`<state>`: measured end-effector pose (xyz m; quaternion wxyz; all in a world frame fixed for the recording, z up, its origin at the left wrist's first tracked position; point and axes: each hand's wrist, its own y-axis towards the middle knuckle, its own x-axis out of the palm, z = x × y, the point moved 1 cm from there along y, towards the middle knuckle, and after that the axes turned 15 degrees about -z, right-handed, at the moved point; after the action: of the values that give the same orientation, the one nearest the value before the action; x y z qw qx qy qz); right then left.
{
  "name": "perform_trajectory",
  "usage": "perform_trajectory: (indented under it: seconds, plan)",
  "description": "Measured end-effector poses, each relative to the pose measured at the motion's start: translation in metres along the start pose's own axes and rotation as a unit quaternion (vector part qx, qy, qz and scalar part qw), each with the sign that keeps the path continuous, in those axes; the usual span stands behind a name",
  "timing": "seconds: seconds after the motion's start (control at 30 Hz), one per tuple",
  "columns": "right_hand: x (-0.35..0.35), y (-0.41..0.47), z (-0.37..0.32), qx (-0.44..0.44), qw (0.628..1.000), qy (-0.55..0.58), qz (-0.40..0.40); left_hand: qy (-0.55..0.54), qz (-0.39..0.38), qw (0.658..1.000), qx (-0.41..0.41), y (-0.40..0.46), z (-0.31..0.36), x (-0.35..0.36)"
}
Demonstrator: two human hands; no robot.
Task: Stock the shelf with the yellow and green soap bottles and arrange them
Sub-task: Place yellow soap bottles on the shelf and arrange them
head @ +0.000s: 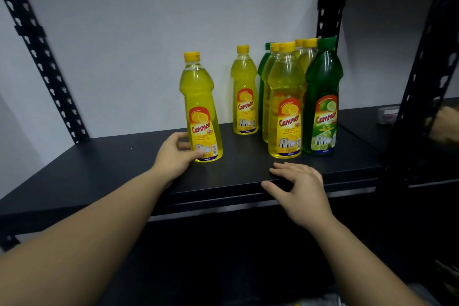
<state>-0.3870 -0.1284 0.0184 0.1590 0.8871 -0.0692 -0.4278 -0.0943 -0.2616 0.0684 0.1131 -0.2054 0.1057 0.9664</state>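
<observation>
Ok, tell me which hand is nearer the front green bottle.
Right. The right hand rests on the shelf edge just below and left of the green bottle; the left hand holds the lone yellow bottle farther left.

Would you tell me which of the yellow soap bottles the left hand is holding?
The left hand grips the lone yellow bottle standing farthest left, apart from the cluster; the other yellow ones stand untouched beside the green bottle.

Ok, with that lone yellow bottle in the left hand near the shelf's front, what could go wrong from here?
1. The left hand grips the yellow bottle only at its base; it is tall and slightly tilted, so a quick slide could tip it.
2. It stands near the shelf front edge and might fall off.
3. Pushed right, it could knock the tight cluster or the green bottle.
</observation>
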Motion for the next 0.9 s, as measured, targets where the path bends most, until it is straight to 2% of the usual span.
perform_trajectory:
  seconds: [0.27,0.47,0.9]
  plan:
    - [0.003,0.002,0.002,-0.003,1.000,-0.018,0.005,0.036,-0.034,0.999,0.023,0.048,0.017,0.060]
    - [0.002,0.002,0.003,-0.007,1.000,-0.020,0.004,0.032,-0.027,0.999,0.018,0.071,0.026,0.091]
    - [0.003,0.002,0.002,-0.006,1.000,-0.019,0.006,0.112,-0.020,0.993,0.017,0.084,0.033,0.108]
